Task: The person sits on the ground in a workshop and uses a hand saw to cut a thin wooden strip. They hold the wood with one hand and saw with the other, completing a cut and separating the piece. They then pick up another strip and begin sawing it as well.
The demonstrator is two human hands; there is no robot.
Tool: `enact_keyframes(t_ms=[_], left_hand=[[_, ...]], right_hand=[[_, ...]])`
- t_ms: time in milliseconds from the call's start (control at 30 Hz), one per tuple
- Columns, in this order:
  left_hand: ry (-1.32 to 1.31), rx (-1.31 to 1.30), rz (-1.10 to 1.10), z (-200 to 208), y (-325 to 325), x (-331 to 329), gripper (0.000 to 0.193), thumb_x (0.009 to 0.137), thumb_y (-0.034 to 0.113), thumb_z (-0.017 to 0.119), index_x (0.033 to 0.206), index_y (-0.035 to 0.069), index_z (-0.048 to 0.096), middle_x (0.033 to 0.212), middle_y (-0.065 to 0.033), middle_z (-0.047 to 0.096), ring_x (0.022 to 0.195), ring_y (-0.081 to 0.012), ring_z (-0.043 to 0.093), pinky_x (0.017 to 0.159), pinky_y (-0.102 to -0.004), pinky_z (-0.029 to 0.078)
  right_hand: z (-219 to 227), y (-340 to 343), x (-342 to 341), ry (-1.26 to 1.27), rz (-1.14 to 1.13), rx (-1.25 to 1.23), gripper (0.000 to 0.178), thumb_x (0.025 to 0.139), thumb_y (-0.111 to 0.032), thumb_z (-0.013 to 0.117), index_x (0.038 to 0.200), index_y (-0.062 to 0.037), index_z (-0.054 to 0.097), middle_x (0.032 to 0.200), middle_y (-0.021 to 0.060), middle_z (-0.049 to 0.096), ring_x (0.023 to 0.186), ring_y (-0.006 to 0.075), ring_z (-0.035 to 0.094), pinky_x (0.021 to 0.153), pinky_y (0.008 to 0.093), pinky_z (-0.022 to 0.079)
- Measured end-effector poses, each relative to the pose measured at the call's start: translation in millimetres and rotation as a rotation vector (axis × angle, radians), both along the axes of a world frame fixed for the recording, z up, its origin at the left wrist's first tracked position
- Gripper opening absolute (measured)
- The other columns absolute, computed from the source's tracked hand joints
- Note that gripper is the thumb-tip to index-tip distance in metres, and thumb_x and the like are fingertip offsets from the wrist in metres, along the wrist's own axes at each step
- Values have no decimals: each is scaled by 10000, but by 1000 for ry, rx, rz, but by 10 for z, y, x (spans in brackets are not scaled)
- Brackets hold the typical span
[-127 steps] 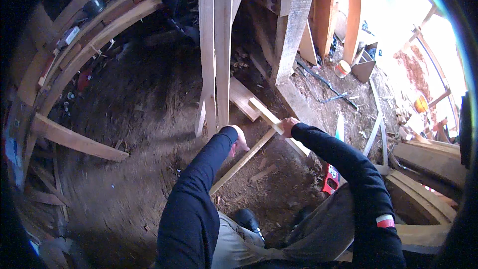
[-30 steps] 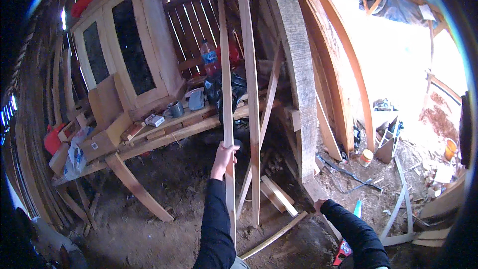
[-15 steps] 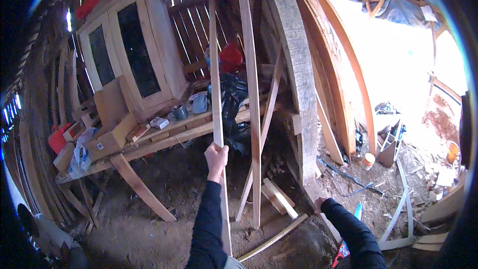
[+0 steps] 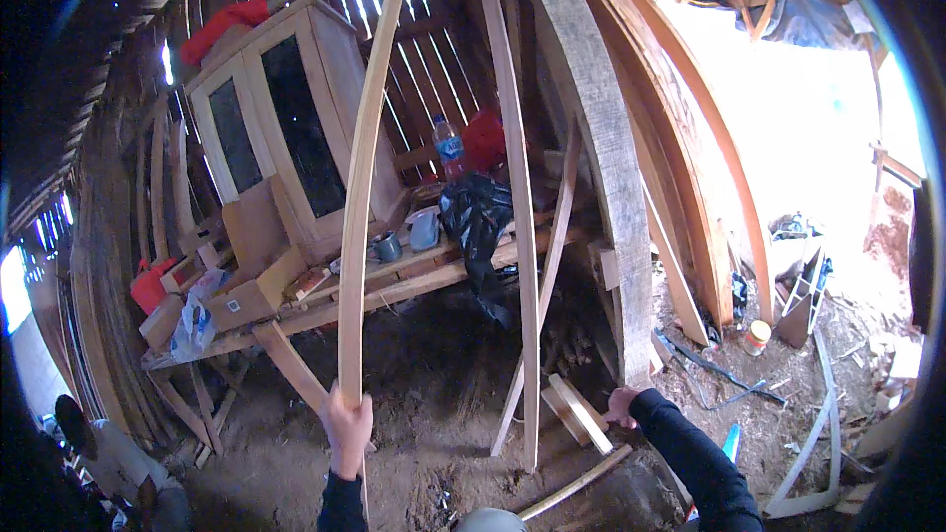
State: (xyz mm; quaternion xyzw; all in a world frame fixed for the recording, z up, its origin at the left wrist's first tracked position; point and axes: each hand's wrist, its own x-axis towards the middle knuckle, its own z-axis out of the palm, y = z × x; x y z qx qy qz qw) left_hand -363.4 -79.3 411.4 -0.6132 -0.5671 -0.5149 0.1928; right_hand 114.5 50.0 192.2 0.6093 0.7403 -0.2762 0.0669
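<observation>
Long pale wooden strip [image 4: 361,187] stands near upright, long axis vertical, top leaning slightly right toward roof slats, just in front of glass-door cabinet [image 4: 286,128]. Left hand [image 4: 347,429] clenched round strip's lower part. Right hand [image 4: 623,404] low, right of strip, resting on short plank [image 4: 576,414] on dirt floor; grip unclear. Workbench [image 4: 394,286] behind strip.

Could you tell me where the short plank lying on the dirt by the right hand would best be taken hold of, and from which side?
The short plank lies flat, angled, with its upper end nearest the right hand, which looks to be on or just beside it. Probably grip across its narrow width near that end, coming down from above on the right; the upright slat crowds its left side.
</observation>
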Motion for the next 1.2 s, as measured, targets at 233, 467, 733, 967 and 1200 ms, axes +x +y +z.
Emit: enact_keyframes(t_ms=[233, 467, 733, 967, 1200], left_hand=[[-138, -27, -1, -924, -772, -73, 184, 753, 119, 685, 780, 5, 544, 637, -137, 555, 577, -283, 577, 545, -381, 450], [-296, -139, 33, -1399, -1237, 164, 289, 768, 251, 748, 881, 17, 621, 667, -171, 611, 631, -367, 622, 571, -443, 479], [-241, -199, 129, -1028, -1499, 34, 257, 753, 209, 744, 825, 1, 612, 668, -191, 598, 624, -382, 607, 555, -449, 465], [-188, -147, 220, -1015, -1755, -131, 234, 746, 190, 738, 795, 3, 607, 664, -198, 595, 618, -391, 599, 552, -462, 457], [-159, -123, 282, -1624, -1827, -661, 214, 740, 172, 733, 770, 6, 602, 661, -200, 593, 613, -395, 592, 550, -470, 451]], right_hand=[[1377, -403, -489, 747, 15, 223, 332, 960, -345, 556, 881, -39, 655, 695, 34, 666, 566, 119, 653, 502, 262, 527], [2470, -870, -831, 1673, 18, 270, 362, 1002, -297, 489, 1109, 38, 575, 909, 112, 661, 797, 177, 674, 708, 281, 550], [2809, -1272, -1066, 1642, 216, 349, 334, 991, -244, 520, 1152, 44, 570, 959, 128, 665, 794, 177, 675, 719, 287, 554], [2800, -1296, -1108, 1647, 231, 356, 313, 988, -232, 528, 1128, 42, 586, 937, 123, 670, 782, 162, 672, 722, 294, 561], [2766, -1261, -1105, 1654, 231, 358, 304, 987, -209, 525, 1130, 54, 575, 951, 148, 669, 820, 195, 678, 753, 318, 560]])
